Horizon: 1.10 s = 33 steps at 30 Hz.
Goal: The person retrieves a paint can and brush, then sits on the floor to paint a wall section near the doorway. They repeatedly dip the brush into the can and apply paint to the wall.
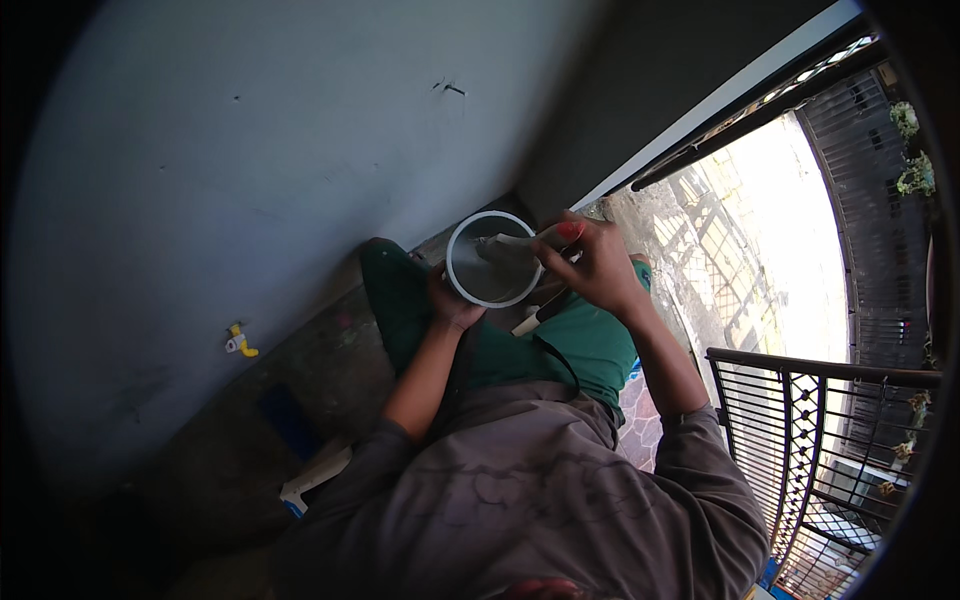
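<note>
A round tub with a pale rim (pixel 494 304) sits in front of me, over my lap. My left hand (pixel 452 304) grips the tub's lower left side, most of its fingers hidden by the wall. Greyish material, hard to make out in the shade, covers the inside. A hand tool with a pale shaft and a red handle end (pixel 570 230) is pinched in my right hand (pixel 596 262). Its far end reaches over the rim into the tub; that tip is too dim to name the tool exactly.
A grey wall (pixel 262 165) rises ahead, with a bolt (pixel 454 89) sticking out. Low on it is a yellow-and-white tap (pixel 240 343). A dark metal railing (pixel 817 367) stands at right, near sunlit paving (pixel 720 210). A dark blue object (pixel 287 420) lies at left.
</note>
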Available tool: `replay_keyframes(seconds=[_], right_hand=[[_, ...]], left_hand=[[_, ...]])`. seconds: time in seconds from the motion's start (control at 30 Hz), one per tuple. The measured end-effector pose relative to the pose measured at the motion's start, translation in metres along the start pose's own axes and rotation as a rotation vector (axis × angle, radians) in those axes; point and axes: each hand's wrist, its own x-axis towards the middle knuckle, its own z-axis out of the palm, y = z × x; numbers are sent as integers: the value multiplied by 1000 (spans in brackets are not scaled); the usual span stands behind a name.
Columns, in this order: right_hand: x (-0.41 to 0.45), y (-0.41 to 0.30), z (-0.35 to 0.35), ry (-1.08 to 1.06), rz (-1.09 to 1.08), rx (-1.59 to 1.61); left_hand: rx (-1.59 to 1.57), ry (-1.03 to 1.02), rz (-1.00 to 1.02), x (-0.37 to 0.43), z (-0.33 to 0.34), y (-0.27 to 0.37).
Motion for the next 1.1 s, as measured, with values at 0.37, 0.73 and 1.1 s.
replay_keyframes(seconds=[0.37, 0.73, 1.1], right_hand=[[16, 8, 28, -69, -254, -312], [20, 16, 38, -41, -228, -338], [13, 23, 37, -30, -127, -192]], left_hand=[[-80, 124, -10, 7, 3, -4], [-91, 71, -10, 14, -1, -7], [-58, 89, -20, 11, 1, -6]])
